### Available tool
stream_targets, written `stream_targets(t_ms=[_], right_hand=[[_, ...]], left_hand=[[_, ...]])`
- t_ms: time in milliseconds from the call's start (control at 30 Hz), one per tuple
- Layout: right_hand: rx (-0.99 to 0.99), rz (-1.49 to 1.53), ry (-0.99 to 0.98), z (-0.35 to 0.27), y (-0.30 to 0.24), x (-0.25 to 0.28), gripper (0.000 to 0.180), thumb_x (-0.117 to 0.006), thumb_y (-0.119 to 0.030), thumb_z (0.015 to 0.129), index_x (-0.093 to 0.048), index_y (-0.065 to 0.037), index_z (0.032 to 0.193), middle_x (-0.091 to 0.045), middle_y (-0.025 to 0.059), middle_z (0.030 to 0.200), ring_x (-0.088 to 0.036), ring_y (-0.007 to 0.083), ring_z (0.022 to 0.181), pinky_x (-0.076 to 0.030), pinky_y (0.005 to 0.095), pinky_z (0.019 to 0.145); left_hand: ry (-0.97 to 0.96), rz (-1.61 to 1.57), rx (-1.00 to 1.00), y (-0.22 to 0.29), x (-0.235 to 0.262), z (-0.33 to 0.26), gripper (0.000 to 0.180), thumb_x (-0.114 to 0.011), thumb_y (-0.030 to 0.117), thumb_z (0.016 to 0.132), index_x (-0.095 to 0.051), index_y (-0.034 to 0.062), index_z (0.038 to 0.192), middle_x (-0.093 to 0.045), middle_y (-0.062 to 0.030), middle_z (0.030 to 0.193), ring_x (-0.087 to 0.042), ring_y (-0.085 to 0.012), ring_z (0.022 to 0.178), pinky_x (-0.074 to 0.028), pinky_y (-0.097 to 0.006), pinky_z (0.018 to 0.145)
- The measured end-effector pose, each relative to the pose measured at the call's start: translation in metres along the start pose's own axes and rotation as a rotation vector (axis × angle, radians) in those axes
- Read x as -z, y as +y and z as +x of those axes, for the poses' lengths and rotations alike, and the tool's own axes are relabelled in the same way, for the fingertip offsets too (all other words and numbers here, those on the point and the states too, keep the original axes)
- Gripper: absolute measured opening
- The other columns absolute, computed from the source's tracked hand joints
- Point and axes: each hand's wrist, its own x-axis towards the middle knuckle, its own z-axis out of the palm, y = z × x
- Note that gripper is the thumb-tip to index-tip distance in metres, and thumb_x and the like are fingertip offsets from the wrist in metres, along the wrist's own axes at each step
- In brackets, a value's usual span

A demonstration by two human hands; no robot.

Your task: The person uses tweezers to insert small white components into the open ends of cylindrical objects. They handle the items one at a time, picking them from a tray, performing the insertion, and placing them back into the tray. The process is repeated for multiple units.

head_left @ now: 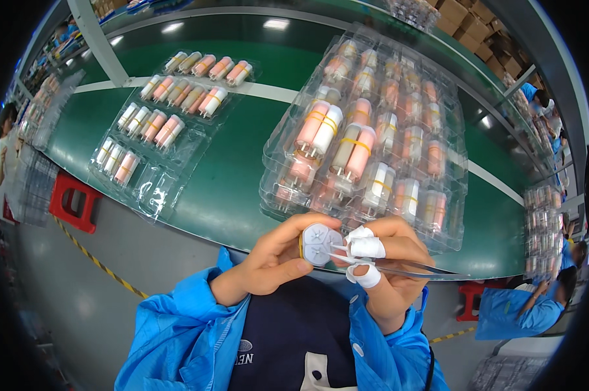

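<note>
Two grips (272, 255) (396, 249) hold one bundle (319, 244) — and one tweezer (408, 266).

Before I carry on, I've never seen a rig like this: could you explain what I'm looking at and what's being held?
There is no machine here: these are a person's own bare hands. The single picture comes from the left of two fisheye cameras worn on the head, looking down, so straight edges bend near the rim. The left hand holds a yellow-banded bundle, its grey round ends showing. The right hand, with white tape on it, holds metal tweezers, their tips at the bundle. On the green work surface beyond, clear plastic trays carry banded pink and white cylinders: spread out at left, stacked at right.
</note>
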Motion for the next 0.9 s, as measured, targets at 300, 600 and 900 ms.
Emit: stream_targets(t_ms=[300, 600, 900], right_hand=[[0.040, -0.066, -0.093, 0.0027, -0.0009, 0.0041, 0.027, -0.079, -0.006, 0.071, -0.070, 0.001, 0.096, -0.066, 0.0158, 0.091, -0.066, 0.0211, 0.081, -0.052, 0.0291, 0.068], [0.010, -0.079, -0.069, 0.0017, -0.0002, 0.0034, 0.027, -0.079, -0.007, 0.072, -0.070, 0.001, 0.096, -0.067, 0.0147, 0.088, -0.066, 0.0188, 0.077, -0.052, 0.0275, 0.063], [0.052, -0.113, -0.031, 0.0037, 0.0022, 0.0025, 0.023, -0.076, -0.003, 0.074, -0.069, 0.003, 0.095, -0.068, 0.0162, 0.086, -0.067, 0.0190, 0.074, -0.053, 0.0272, 0.063]], left_hand=[[0.007, -0.129, 0.120, 0.0019, 0.0050, -0.0057, 0.066, -0.059, 0.037, 0.092, -0.034, -0.0023, 0.139, -0.053, -0.0141, 0.122, -0.053, -0.0194, 0.107, -0.046, -0.034, 0.085], [-0.012, -0.190, 0.155, 0.0045, 0.0060, -0.0061, 0.066, -0.059, 0.038, 0.091, -0.036, -0.0031, 0.138, -0.056, -0.0141, 0.118, -0.055, -0.0193, 0.097, -0.045, -0.033, 0.083], [-0.007, -0.001, 0.062, 0.0050, 0.0056, -0.0016, 0.059, -0.060, 0.026, 0.089, -0.039, -0.0030, 0.137, -0.054, -0.0132, 0.119, -0.054, -0.0214, 0.102, -0.043, -0.034, 0.089]])
